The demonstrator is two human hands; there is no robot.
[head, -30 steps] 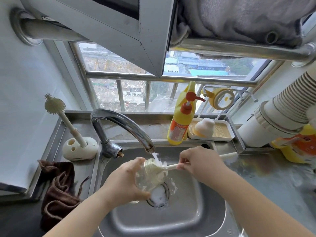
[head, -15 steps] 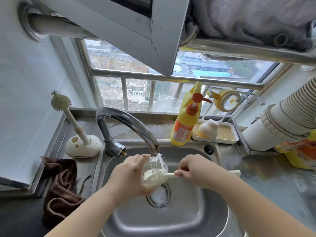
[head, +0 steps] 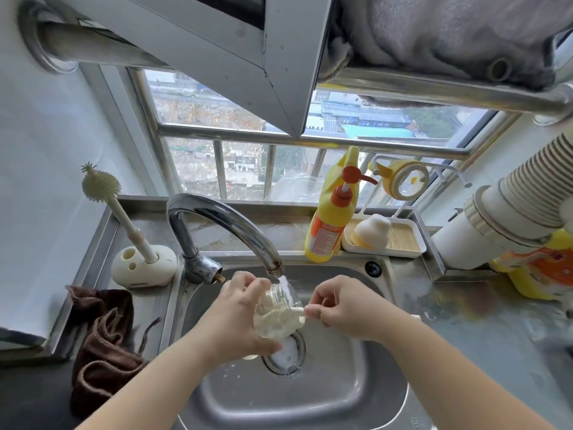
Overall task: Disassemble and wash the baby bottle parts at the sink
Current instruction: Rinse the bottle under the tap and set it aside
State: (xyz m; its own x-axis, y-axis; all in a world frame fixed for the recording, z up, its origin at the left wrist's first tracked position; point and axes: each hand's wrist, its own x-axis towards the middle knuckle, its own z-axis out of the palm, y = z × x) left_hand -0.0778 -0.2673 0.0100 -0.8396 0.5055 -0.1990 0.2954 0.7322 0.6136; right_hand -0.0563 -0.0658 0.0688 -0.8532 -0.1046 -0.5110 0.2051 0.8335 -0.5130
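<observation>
**Brush pushed deep into the bottle under the tap**

Since a second ago, the brush head is sitting much further inside the bottle, and I am seeing only a short stub of its handle between the bottle mouth and my right hand, where a longer stretch of handle was showing before. The bottle has also come up closer under the spout.

I am holding the clear baby bottle (head: 277,316) tilted on its side in my left hand (head: 237,318), fingers curled round its base and wall, thumb underneath. Its mouth is facing right. My right hand (head: 344,308) is pinching the white brush handle (head: 300,311) between thumb and forefinger just beside the mouth, the other fingers loosely curled. The pale brush head is filling most of the bottle's inside.

Water is running from the chrome faucet (head: 226,221) onto the bottle's upper wall and foaming over the drain (head: 286,356) of the steel sink (head: 356,386), directly below the bottle.

On the left ledge a second bottle brush (head: 102,184) is standing tilted in its white holder (head: 144,265), with a brown cloth (head: 104,342) bunched in front of it. Behind the sink a yellow pump dispenser (head: 333,218) is standing just beside a white tray (head: 403,240) that is carrying a soapy white cap (head: 372,231).
</observation>
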